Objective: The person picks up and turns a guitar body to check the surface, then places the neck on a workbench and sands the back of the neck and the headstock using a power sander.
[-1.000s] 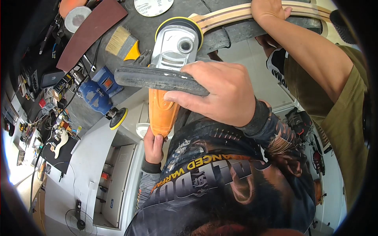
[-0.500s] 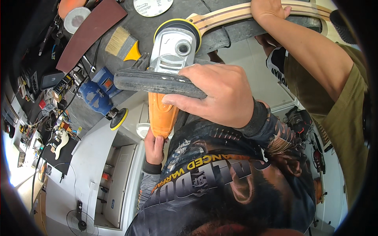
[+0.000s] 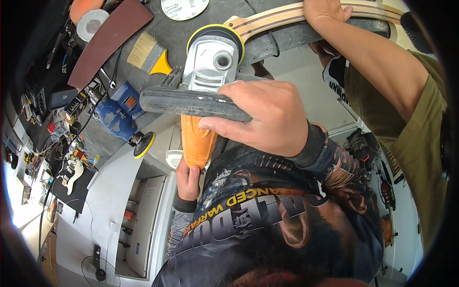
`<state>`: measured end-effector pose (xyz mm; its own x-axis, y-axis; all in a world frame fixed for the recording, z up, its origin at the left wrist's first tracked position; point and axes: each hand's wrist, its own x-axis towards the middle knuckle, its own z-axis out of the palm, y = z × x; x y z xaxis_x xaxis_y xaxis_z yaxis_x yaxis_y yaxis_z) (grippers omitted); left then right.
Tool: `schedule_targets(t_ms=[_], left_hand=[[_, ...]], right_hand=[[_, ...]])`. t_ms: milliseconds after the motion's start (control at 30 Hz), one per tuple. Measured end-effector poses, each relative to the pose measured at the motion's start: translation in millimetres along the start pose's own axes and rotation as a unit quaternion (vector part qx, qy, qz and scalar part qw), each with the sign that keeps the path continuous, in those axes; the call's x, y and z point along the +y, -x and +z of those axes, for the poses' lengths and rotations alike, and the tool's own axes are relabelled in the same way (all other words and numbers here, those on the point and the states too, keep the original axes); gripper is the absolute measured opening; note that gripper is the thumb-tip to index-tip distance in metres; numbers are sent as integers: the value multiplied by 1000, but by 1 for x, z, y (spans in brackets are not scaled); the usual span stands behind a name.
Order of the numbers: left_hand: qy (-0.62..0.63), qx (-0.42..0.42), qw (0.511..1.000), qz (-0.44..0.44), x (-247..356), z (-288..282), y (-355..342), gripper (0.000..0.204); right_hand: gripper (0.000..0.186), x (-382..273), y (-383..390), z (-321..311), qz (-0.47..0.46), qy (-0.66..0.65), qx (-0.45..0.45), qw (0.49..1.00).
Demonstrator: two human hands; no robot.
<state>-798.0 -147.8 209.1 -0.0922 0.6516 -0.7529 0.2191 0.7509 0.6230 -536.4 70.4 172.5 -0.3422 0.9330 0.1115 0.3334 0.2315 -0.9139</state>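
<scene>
An orange and silver disc sander [image 3: 198, 143] is between my two hands, its yellow-rimmed round pad [image 3: 213, 29] at the inner end of a curved, striped wooden piece [image 3: 277, 20]. My right hand [image 3: 270, 112] grips the black D-shaped handle [image 3: 191, 103], thumb on the near side. My left hand [image 3: 188, 179] is closed around the rear end of the orange body, and part of it is hidden underneath. A co-worker's hand [image 3: 327, 10] presses on the wooden piece farther right. The pad's underside is hidden, so its contact with the wood cannot be seen.
Left of the sander lie a paintbrush [image 3: 149, 53], a dark red abrasive sheet [image 3: 110, 43] and a blue power tool with a pad [image 3: 114, 117]. A white sanding disc [image 3: 185, 7] is at the far edge. Cables and small tools crowd the left. The co-worker's arm [image 3: 377, 62] reaches in from the right.
The sander and my right hand have shifted very slightly to the right and nearer. Both hands keep their grip, and the co-worker's hand stays on the wooden piece.
</scene>
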Motion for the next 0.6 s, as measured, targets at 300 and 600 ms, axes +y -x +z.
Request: schedule_targets(t_ms=[300, 600], left_hand=[[-108, 27, 993, -43, 19, 8, -10, 47], [-141, 45, 988, -33, 20, 4, -11, 41]], right_hand=[[43, 2, 0, -2, -2, -1, 12, 1000], [44, 2, -4, 3, -3, 2, 13, 1000]])
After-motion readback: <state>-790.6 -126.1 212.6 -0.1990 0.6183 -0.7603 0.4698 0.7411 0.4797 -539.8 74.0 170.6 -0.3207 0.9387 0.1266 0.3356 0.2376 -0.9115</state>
